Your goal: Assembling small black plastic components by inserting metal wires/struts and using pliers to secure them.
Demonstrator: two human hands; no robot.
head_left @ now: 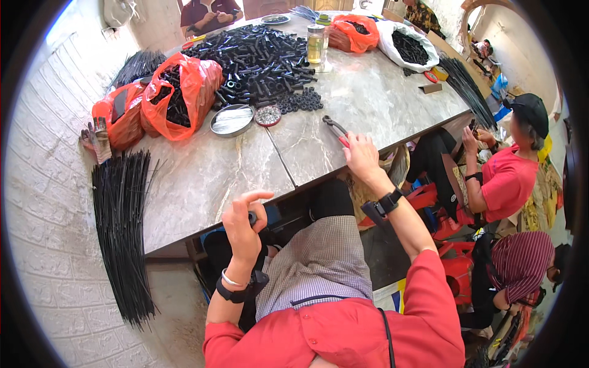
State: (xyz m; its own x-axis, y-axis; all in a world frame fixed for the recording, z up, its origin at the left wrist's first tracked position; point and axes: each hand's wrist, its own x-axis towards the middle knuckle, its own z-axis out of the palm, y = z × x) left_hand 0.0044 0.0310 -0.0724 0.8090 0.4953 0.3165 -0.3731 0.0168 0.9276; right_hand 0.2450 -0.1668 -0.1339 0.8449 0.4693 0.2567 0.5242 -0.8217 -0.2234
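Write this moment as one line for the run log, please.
left hand: holds small black tube | right hand: on pliers | marble table

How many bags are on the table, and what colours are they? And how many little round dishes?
Orange plastic bags: 3, one by the round dishes, one at the left edge, one at the far end.
White bags: 1, at the far right.
Round dishes: 2, a larger silver one and a smaller one.
Total: 6

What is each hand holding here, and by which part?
The right hand grips red-handled pliers by the handles. The left hand pinches a small black piece between thumb and fingers; which part cannot be told.
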